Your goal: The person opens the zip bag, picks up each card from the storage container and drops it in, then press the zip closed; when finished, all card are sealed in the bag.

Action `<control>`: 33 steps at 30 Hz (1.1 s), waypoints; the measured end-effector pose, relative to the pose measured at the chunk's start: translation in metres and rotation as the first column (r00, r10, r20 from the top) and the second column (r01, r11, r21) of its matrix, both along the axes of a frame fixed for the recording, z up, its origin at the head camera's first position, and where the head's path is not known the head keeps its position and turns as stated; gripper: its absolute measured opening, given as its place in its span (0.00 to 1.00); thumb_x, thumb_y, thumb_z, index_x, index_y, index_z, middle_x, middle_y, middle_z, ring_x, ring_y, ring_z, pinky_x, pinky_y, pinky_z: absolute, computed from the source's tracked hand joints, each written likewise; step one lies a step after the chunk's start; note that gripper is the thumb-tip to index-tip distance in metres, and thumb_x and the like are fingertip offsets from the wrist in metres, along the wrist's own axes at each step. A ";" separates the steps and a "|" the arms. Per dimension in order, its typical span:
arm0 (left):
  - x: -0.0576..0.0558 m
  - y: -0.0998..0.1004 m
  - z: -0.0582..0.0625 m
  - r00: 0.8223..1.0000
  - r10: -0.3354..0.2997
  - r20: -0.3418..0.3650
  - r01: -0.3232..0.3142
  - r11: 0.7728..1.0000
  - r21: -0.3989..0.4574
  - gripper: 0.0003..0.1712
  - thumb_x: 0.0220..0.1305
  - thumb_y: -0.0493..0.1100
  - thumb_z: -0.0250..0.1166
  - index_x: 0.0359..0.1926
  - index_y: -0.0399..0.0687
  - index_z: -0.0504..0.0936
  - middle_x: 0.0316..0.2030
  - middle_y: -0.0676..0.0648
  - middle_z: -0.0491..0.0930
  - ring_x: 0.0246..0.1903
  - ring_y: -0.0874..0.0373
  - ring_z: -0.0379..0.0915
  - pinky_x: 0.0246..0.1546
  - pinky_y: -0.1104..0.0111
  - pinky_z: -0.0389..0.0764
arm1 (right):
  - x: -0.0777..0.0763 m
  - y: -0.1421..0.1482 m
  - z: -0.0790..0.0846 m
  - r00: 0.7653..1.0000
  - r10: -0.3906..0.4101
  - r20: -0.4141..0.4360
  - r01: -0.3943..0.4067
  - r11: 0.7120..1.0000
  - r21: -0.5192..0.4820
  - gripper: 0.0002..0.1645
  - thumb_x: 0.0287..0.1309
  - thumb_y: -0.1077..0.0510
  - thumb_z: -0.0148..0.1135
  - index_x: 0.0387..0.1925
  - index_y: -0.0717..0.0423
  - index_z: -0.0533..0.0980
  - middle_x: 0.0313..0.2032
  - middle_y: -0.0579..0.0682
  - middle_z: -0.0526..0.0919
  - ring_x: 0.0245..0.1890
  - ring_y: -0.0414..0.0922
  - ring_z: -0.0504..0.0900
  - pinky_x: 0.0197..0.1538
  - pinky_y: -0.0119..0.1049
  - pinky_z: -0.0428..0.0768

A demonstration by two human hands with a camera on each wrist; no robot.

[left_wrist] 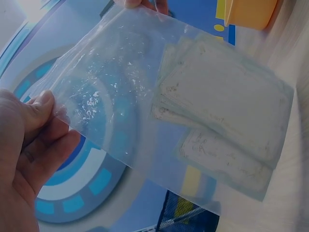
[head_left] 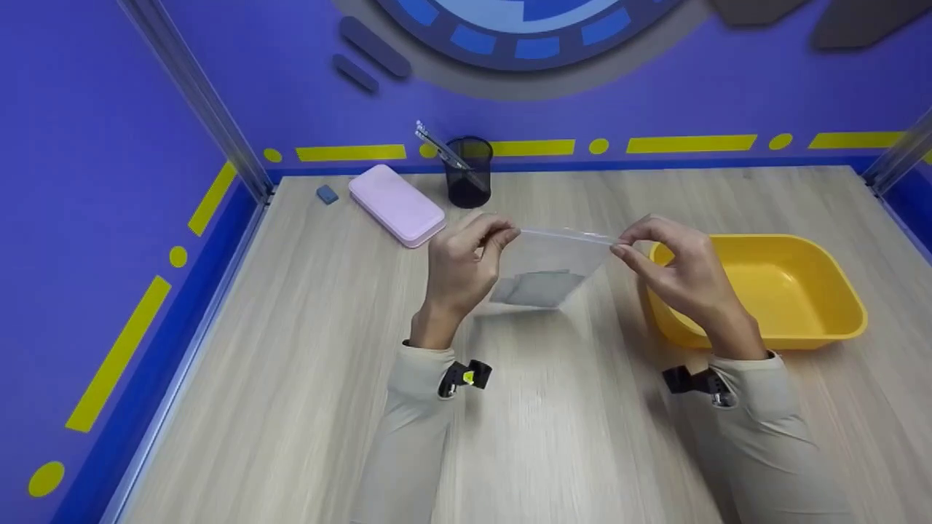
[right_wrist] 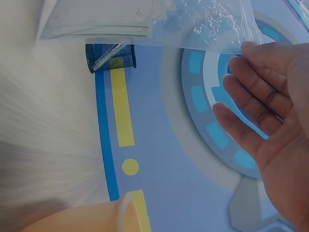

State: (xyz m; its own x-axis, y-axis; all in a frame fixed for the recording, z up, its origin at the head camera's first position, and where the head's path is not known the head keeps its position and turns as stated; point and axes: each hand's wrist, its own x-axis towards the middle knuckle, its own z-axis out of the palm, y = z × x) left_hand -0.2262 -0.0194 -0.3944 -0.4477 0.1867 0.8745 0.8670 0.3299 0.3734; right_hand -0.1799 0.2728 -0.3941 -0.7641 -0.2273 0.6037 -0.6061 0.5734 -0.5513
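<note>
Between the two hands hangs a clear zip-top plastic bag (head_left: pixel 561 255), raised above the table. Several pale, flat rectangular cards (left_wrist: pixel 227 96) lie overlapping in its lower part. My left hand (head_left: pixel 466 258) pinches one upper corner between thumb and fingers. The opposite upper corner is pinched by my right hand (head_left: pixel 681 269); in the right wrist view its thumb and index finger meet on the bag's edge while the other fingers (right_wrist: pixel 246 101) extend loosely. Whether the bag's top is sealed cannot be made out.
A yellow basin (head_left: pixel 823 291) stands on the table (head_left: pixel 306 349) by my right hand. Farther back are a pink case (head_left: pixel 397 204), a small blue eraser-like block (head_left: pixel 327 194) and a black mesh cup (head_left: pixel 470 185) with slim pen-like items. Blue walls enclose the back and sides.
</note>
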 end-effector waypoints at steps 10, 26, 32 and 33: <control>0.001 -0.001 0.000 0.982 -0.103 0.157 0.094 0.994 0.064 0.03 0.67 0.31 0.72 0.37 0.35 0.86 0.32 0.45 0.86 0.34 0.55 0.86 0.30 0.68 0.85 | 0.007 -0.006 0.006 0.973 0.049 0.224 0.001 0.976 -0.219 0.08 0.68 0.71 0.67 0.47 0.67 0.81 0.45 0.51 0.84 0.48 0.45 0.82 0.60 0.29 0.77; 0.005 0.003 0.001 0.961 -0.166 0.223 0.152 0.985 0.078 0.03 0.69 0.33 0.71 0.39 0.35 0.87 0.35 0.44 0.87 0.36 0.53 0.86 0.33 0.66 0.87 | 0.008 -0.013 0.005 0.987 0.109 0.117 -0.081 0.970 -0.228 0.08 0.66 0.74 0.67 0.45 0.67 0.83 0.42 0.55 0.86 0.41 0.44 0.83 0.52 0.29 0.81; 0.005 0.004 0.001 0.931 -0.217 0.293 0.190 0.975 0.120 0.11 0.66 0.32 0.73 0.48 0.33 0.87 0.35 0.43 0.88 0.35 0.53 0.86 0.35 0.65 0.88 | 0.010 -0.014 0.007 0.989 0.104 0.101 -0.072 0.957 -0.280 0.08 0.66 0.75 0.67 0.44 0.66 0.84 0.41 0.57 0.86 0.39 0.44 0.83 0.49 0.29 0.81; 0.005 0.004 0.000 0.923 -0.230 0.309 0.200 0.972 0.127 0.13 0.66 0.32 0.73 0.50 0.32 0.86 0.35 0.43 0.88 0.35 0.53 0.86 0.35 0.65 0.88 | 0.011 -0.015 0.007 0.990 0.103 0.100 -0.070 0.953 -0.294 0.09 0.66 0.75 0.66 0.45 0.66 0.84 0.40 0.57 0.86 0.38 0.44 0.83 0.48 0.29 0.81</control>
State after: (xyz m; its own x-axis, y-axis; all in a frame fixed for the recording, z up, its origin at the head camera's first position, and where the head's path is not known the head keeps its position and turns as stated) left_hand -0.2207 -0.0155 -0.3941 -0.6639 0.2364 0.7095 0.7430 0.1003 0.6617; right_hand -0.1693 0.2580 -0.3869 -0.8162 -0.1242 0.5642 -0.5705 0.3273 -0.7533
